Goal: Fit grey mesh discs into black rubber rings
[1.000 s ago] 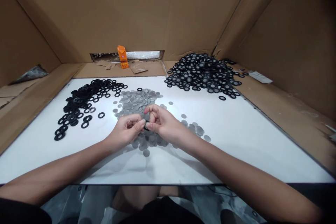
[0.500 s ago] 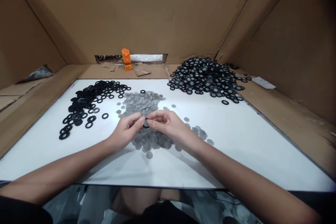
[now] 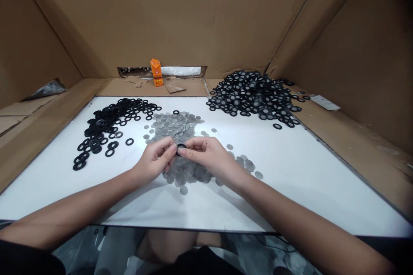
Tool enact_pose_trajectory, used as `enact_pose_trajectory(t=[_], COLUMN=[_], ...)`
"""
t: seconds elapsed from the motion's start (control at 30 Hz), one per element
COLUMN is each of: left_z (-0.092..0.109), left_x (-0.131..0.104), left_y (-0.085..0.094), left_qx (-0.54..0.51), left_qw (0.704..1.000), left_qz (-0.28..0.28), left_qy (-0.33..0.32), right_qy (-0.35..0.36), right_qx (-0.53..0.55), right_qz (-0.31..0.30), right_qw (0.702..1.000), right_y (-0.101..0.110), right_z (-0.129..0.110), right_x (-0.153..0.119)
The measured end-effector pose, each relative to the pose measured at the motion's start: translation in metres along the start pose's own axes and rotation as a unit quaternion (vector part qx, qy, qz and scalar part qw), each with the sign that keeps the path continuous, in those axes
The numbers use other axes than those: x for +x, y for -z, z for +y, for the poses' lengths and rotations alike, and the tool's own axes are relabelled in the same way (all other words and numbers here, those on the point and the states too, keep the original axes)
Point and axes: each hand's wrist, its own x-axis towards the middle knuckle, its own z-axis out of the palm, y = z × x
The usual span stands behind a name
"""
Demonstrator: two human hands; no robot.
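Leftmost, a crumpled piece of clear plastic (image 3: 47,90) lies by the cardboard side wall (image 3: 30,38). Next, on the white tabletop (image 3: 300,180), comes a heap of black rings (image 3: 103,123), with one loose ring (image 3: 129,142) just beside it. The left hand (image 3: 157,157) is closed in a pinch, thumb against fingers, on the left edge of a black ring (image 3: 182,145). That ring is held up between the two hands, over a spread of thin grey discs (image 3: 176,125) — whether a disc sits inside it, I cannot tell. Beyond the spread, an orange carton (image 3: 155,68) stands at the slot in the back wall, and a single small ring (image 3: 176,112) lies at the discs' far edge. The right hand (image 3: 208,154) pinches the held ring's right side, thumb and fingers together. Some stray discs (image 3: 249,165) lie beyond its wrist. Farther right rises a big mound of black rings with grey centres (image 3: 251,92) — then a white label (image 3: 325,102) on the cardboard.
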Motion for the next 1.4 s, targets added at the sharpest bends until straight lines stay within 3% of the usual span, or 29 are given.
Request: enact_pose_trajectory(t=[0.1,0.27,0.5,0.73,0.83,1.0,1.07,1.23,1.3,1.4], left_z=[-0.001,-0.006,-0.009,0.002,0.004,0.002,0.001,-0.002,-0.002,-0.001], left_x=[-0.001,-0.003,-0.001,-0.003,-0.006,-0.005,-0.003,0.003,0.003,0.000], left_y=[-0.002,-0.005,-0.004,-0.010,-0.011,-0.002,0.005,0.011,0.007,-0.002], left_qx=[-0.005,-0.071,-0.091,-0.022,0.001,0.058,0.056,-0.005,0.002,-0.019], left_qw=[1.000,0.997,0.996,0.993,0.996,0.998,0.997,1.000,1.000,0.998], left_qz=[0.015,0.006,-0.005,0.112,0.093,-0.023,-0.039,0.002,0.005,0.056], left_qy=[-0.017,0.007,0.025,-0.006,-0.017,-0.028,-0.035,-0.009,-0.018,-0.025], right_qy=[0.009,0.032,0.011,-0.002,-0.003,0.013,0.030,0.058,0.059,0.029], right_qx=[0.020,0.032,0.060,0.181,0.221,0.172,0.122,0.032,0.038,0.100], right_qz=[0.024,0.072,0.077,0.045,0.062,0.091,0.102,0.075,0.065,0.057], right_qw=[0.999,0.996,0.995,0.983,0.973,0.981,0.987,0.995,0.995,0.993], right_y=[-0.006,-0.014,-0.016,-0.025,-0.027,-0.020,-0.016,-0.013,-0.015,-0.021], right_z=[-0.001,0.000,0.002,0.004,0.007,0.007,0.005,0.003,0.004,0.006], right_x=[-0.002,-0.004,-0.004,-0.006,-0.007,-0.005,-0.004,0.000,0.000,-0.002])
